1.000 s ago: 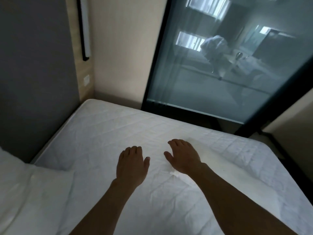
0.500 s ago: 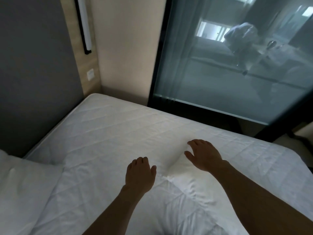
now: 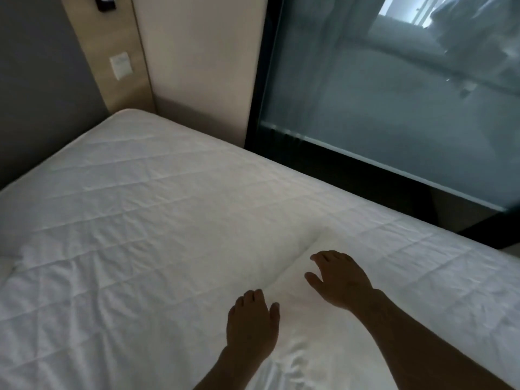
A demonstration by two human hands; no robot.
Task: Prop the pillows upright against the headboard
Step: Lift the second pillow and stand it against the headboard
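A white pillow point(image 3: 306, 350) lies flat on the white quilted mattress point(image 3: 168, 192), with one corner pointing toward the glass wall. My left hand point(image 3: 251, 323) rests palm down at the pillow's left edge, fingers slightly curled over it. On top of the pillow, near that far corner, my right hand point(image 3: 342, 280) lies palm down with the fingers apart. Neither hand has closed on the fabric. The grey headboard point(image 3: 33, 94) stands along the left side of the bed. A sliver of a second white pillow point(image 3: 3, 264) shows at the left border.
A dark-framed glass wall point(image 3: 394, 122) runs along the far side of the bed. A beige wall point(image 3: 197, 66) and a wooden strip with a white switch point(image 3: 121, 64) fill the far corner next to the headboard.
The view has swung right, so the left pillow has nearly left the frame. Both hands have drawn nearer and now lie on the flat pillow, whose corner shows more plainly.
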